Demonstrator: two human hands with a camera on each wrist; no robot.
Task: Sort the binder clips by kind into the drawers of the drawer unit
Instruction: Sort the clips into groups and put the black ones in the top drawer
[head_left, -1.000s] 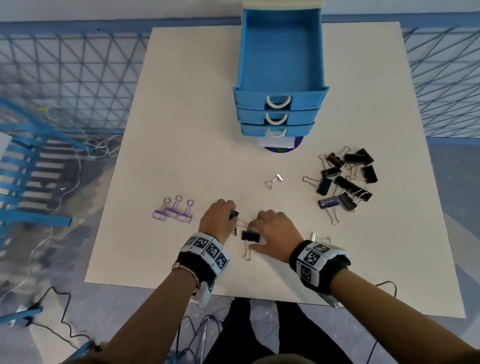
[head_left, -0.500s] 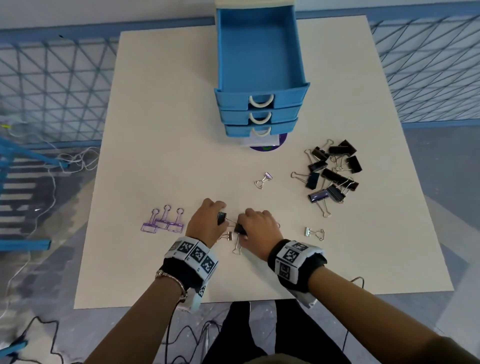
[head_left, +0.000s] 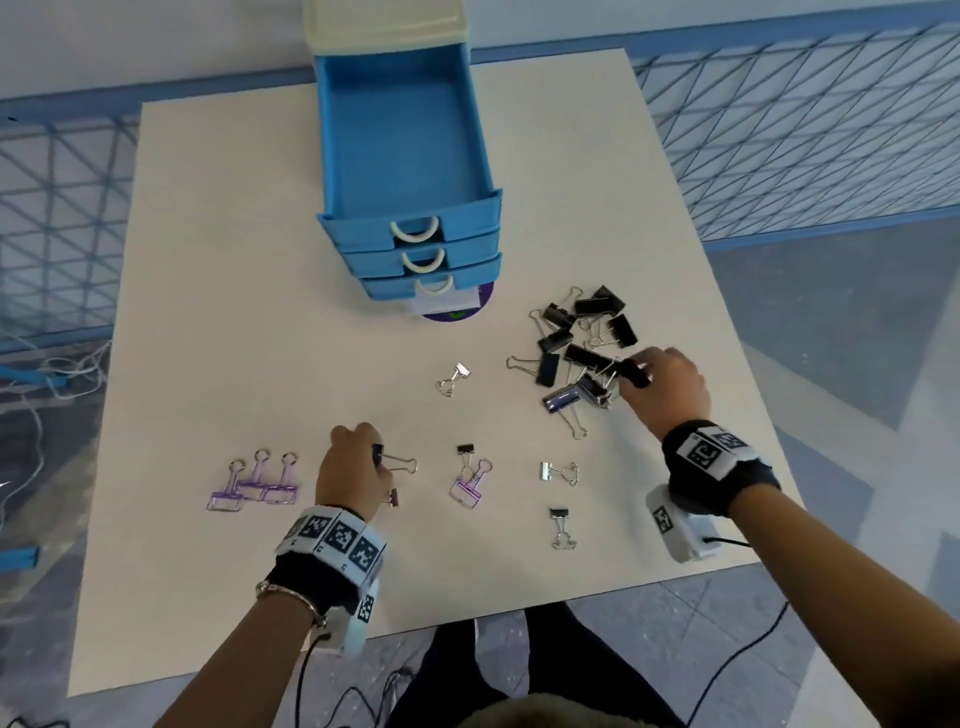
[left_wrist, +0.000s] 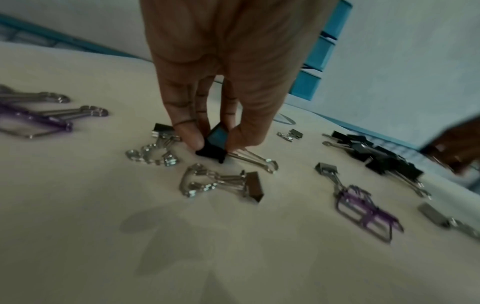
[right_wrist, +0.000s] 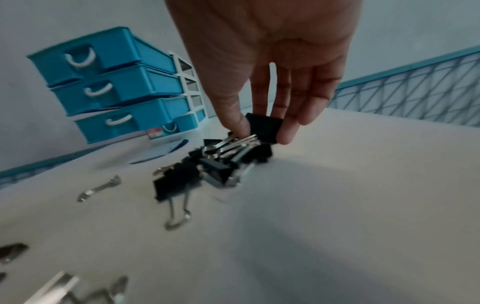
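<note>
Blue mesh fencing (head_left: 789, 140) rings a cream tabletop (head_left: 234, 322); at its far edge stands the blue drawer unit (head_left: 410, 208), top drawer (head_left: 405, 140) pulled right out, the two below it partly out. Left hand (head_left: 350, 470) is down near the front, thumb and fingers pinching a small black clip (left_wrist: 214, 144) that touches the tabletop, its wire handles pointing right; three purple clips (head_left: 254, 480) lie just beside that hand on its left. Right hand (head_left: 667, 387) is over at the pile of black clips (head_left: 582, 348), fingers and thumb gripping one large black clip (right_wrist: 265, 127) right at the pile's near edge; scattered between the hands are a purple clip (head_left: 467, 488) and several small silver ones.
</note>
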